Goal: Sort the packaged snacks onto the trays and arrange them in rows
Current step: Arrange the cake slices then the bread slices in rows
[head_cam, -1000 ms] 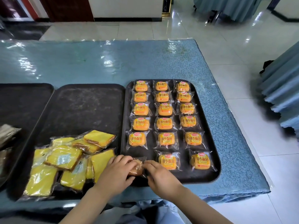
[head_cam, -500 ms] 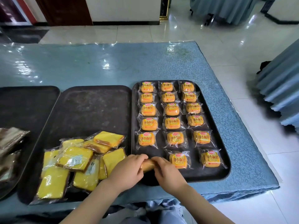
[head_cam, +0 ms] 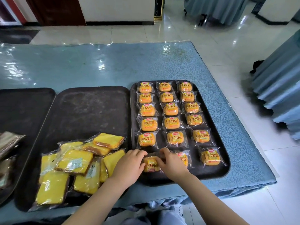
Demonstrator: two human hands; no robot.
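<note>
Presently, you are reaching both forearms in from the near edge of the table, hands meeting over the near left corner of the right tray.

Left hand: palm down, fingers curled and pinching the left side of a small orange bun packet.

Right hand: knuckles up, fingers bent and pinching the far right edge of the same packet. You are gripping it between both hands, low over the tray floor, with its printed label turned upside down; whether it is touching the tray is not showing.

Arranged bun packets: lying in three columns, filling the right tray from its far edge toward you. Your right hand is partly covering the middle packet of the nearest row.

Yellow cake packets: lying heaped and overlapping at the near edge of the middle tray; your left forearm is hiding part of the pile.

Left tray: being cut off by the picture's left border. Dark wrappers are lying on it, contents too dim to make out.
</note>
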